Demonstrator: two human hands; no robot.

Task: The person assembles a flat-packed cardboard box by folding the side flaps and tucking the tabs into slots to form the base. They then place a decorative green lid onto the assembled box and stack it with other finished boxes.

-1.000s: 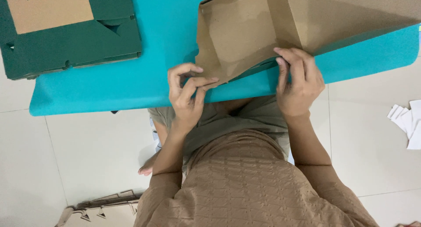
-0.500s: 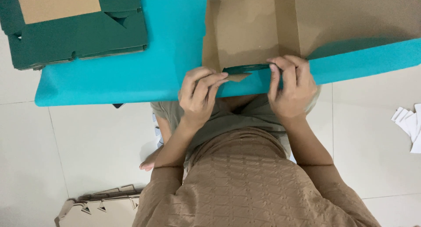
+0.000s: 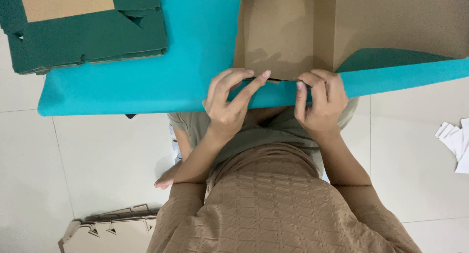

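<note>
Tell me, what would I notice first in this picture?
Two hands in the middle: the left hand and right hand pinch the near edge of a brown cardboard sheet on a bright turquoise table. A stack of dark green flat boxes sits top left.

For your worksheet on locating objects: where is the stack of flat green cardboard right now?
In the head view, the green cardboard stack lies upper left on the turquoise table, left of the brown cardboard sheet.

Tan textured knit top with long sleeves, grey-green garment beneath, bare hands and forearms.
</note>
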